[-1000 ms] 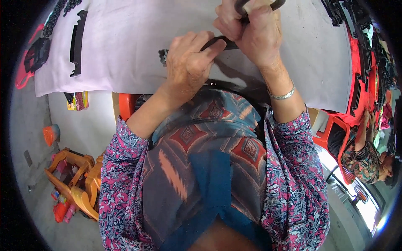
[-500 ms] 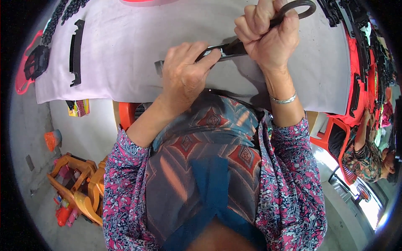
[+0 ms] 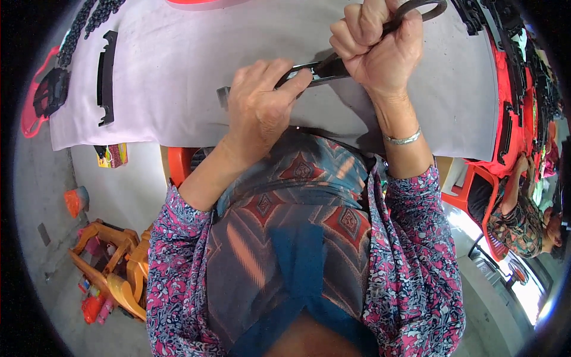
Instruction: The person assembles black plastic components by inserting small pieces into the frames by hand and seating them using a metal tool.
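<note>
Above the light grey tablecloth, my right hand (image 3: 383,62) is closed around dark-handled scissors (image 3: 395,21); a large loop sticks out past my fist. The blades point left, against a long black plastic part (image 3: 329,78). My left hand (image 3: 259,107) grips that part with thumb and fingers, and its squared end (image 3: 223,95) shows beyond my knuckles. My fingers cover much of its middle, and the exact spot where the blades meet it is hard to make out. A similar black plastic strip (image 3: 107,77) with notched ends lies apart on the left of the table.
Strings of small black pieces (image 3: 106,15) and a pink basket (image 3: 28,119) are at the left edge. A red container (image 3: 202,3) stands at the far side. On the right, black parts lie over red material (image 3: 504,89), beside another person (image 3: 520,223). A wooden chair (image 3: 107,268) is lower left.
Both hands have stayed nearly in place, still holding the scissors and the black part. The whole picture has shifted only slightly.
</note>
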